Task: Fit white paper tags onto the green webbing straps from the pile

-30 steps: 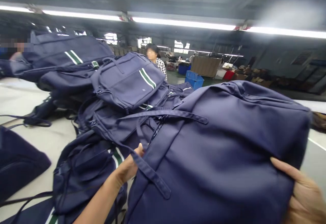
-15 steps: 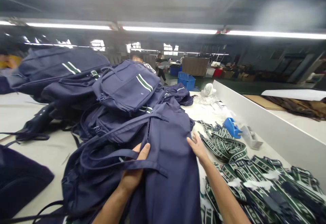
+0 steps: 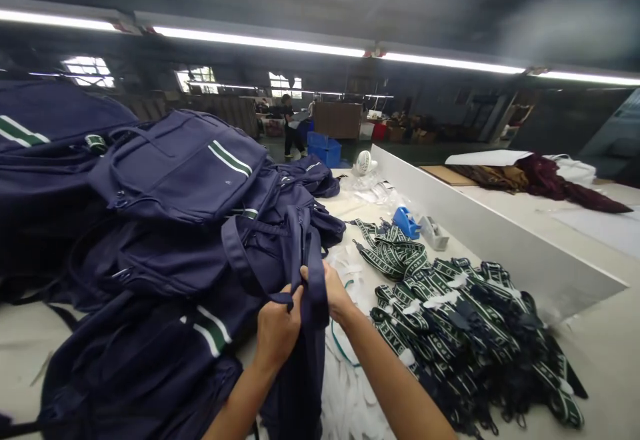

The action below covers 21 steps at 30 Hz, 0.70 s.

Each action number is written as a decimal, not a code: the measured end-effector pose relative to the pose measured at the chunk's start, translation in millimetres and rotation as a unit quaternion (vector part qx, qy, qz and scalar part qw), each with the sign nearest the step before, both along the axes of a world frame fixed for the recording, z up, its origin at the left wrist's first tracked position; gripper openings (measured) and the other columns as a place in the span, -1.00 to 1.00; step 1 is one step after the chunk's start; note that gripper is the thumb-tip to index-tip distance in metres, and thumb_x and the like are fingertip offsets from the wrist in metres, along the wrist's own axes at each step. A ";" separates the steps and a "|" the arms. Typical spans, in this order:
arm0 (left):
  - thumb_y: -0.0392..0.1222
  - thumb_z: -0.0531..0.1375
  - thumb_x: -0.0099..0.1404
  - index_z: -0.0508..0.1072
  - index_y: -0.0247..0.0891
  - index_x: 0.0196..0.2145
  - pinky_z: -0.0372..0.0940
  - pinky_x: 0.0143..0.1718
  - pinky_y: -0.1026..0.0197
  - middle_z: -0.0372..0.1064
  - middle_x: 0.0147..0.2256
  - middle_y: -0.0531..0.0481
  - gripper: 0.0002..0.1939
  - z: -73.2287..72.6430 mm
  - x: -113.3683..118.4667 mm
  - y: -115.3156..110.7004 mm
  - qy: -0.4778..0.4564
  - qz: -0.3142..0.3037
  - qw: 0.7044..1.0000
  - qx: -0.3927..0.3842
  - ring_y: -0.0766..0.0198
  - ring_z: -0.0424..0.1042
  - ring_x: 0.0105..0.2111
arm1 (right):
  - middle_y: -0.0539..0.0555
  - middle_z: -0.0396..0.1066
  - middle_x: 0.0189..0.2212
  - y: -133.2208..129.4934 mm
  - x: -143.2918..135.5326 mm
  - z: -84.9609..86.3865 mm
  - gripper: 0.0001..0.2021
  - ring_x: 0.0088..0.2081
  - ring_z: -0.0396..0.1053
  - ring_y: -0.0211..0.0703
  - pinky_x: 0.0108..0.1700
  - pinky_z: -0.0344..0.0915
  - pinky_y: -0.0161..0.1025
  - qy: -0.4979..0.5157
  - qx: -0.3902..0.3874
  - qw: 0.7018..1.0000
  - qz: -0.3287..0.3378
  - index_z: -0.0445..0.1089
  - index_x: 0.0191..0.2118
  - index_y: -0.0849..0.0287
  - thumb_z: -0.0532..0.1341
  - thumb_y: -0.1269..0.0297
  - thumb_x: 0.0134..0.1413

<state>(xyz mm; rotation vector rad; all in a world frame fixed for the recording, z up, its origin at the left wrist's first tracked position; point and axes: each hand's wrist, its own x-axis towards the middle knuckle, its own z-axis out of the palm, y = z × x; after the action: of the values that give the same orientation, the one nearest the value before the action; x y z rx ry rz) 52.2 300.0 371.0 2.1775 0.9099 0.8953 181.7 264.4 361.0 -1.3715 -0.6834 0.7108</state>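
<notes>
A navy bag (image 3: 303,387) with long handles stands on edge in front of me, at the right of a heap of similar navy bags. My left hand (image 3: 277,333) is closed in a fist on its upper edge, next to a zipper. On the far side of a hanging handle (image 3: 318,273), my right hand (image 3: 336,293) is closed on the same edge, its fingertips partly hidden by the strap. Another navy backpack (image 3: 185,167), with a green and white stripe, lies on top of the heap.
Green and white lettered straps (image 3: 450,320) lie piled on the right. Behind them are a blue tape dispenser (image 3: 406,223), a clear one (image 3: 433,233) and a small white fan (image 3: 363,163). A white partition (image 3: 480,227) edges the table. A person (image 3: 293,127) stands far back.
The view has swung right. The bag has turned from its broad side to its narrow edge. My right hand has moved from its far side to the zipper edge, close to my left.
</notes>
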 end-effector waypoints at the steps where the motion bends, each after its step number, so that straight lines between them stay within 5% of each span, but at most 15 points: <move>1: -0.02 -0.03 0.37 0.53 -0.26 -0.19 0.34 -0.33 0.16 0.57 -0.39 -0.13 -0.61 0.8 -1.1 1.9 0.001 0.004 1.000 -0.004 0.03 0.57 -0.34 | -0.03 0.32 -0.55 -0.5 -0.2 -3.0 -0.24 -0.52 0.29 -0.20 -0.46 0.28 -0.25 0.016 -0.005 1.000 0.009 0.33 0.11 0.34 0.33 -0.15 -0.10; 6: 0.04 -0.05 0.40 0.50 -0.25 -0.19 0.35 -0.35 0.20 0.57 -0.39 -0.06 -0.59 7.3 -2.4 9.7 0.016 -0.008 1.000 -0.012 0.08 0.57 -0.35 | -0.05 0.29 -0.55 -0.1 -2.6 -6.8 -0.42 -0.55 0.21 -0.28 -0.49 0.21 -0.30 0.048 -0.005 0.999 0.014 0.42 -0.14 0.27 0.32 -0.16 -0.13; 11: 0.03 -0.07 0.42 0.49 -0.22 -0.26 0.39 -0.28 0.16 0.57 -0.34 -0.06 -0.59 3.5 5.8 -1.3 0.074 -0.068 0.994 0.032 0.09 0.56 -0.31 | -0.01 0.35 -0.47 7.1 2.3 -11.0 -0.54 -0.42 0.29 -0.23 -0.35 0.24 -0.30 0.017 -0.008 0.998 -0.057 0.39 -0.34 0.20 0.25 -0.18 -0.02; 17: -0.10 -0.04 0.41 0.51 -0.27 -0.20 0.38 -0.24 0.12 0.58 -0.27 -0.19 -0.65 -17.2 11.7 -19.5 0.134 -0.073 0.984 0.096 0.03 0.57 -0.25 | 0.02 0.43 -0.47 4.9 14.0 -33.6 -0.65 -0.37 0.35 -0.13 -0.29 0.28 -0.25 -0.045 -0.015 0.992 -0.116 0.40 -0.38 0.17 0.20 -0.07 0.05; 21: -0.21 -0.01 0.39 0.53 -0.24 -0.20 0.31 -0.37 0.17 0.58 -0.34 -0.15 -0.70 -17.6 5.2 -22.8 0.161 -0.034 0.980 0.110 0.06 0.57 -0.34 | 0.05 0.51 -0.36 -9.8 33.8 -40.5 -0.73 -0.29 0.40 -0.07 -0.24 0.32 -0.23 -0.090 -0.008 0.989 -0.120 0.46 -0.30 0.18 0.23 0.07 0.02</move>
<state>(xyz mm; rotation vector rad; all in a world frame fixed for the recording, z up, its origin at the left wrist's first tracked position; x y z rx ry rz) 57.4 277.2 353.4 2.5807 0.9130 0.6457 215.6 254.6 320.5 -1.5157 -0.6409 0.4043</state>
